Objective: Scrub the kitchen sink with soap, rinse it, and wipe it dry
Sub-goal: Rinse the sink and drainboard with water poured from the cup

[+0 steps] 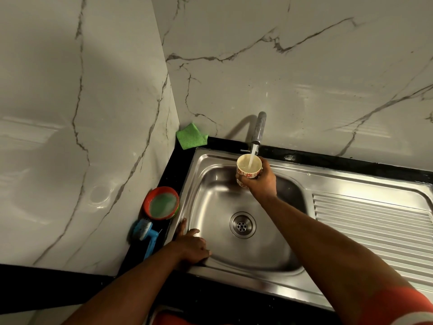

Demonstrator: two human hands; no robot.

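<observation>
The steel sink (264, 256) has a round drain (242, 225) in the middle of its basin. My right hand (260, 182) grips a white cup with red flowers (248, 167) under the tap (258, 131); water runs into the cup. My left hand (191, 245) rests on the sink's front left rim, fingers loosely bent, holding nothing. A red bowl of greenish soapy liquid (161, 203) stands on the black counter left of the sink. A blue scrub brush (146, 234) lies just in front of the bowl. A folded green cloth (191, 136) sits in the back corner.
The ribbed drainboard (375, 228) stretches right of the basin. Marble walls (304, 78) close in at the back and left. A narrow black counter strip (168, 174) runs between the left wall and the sink.
</observation>
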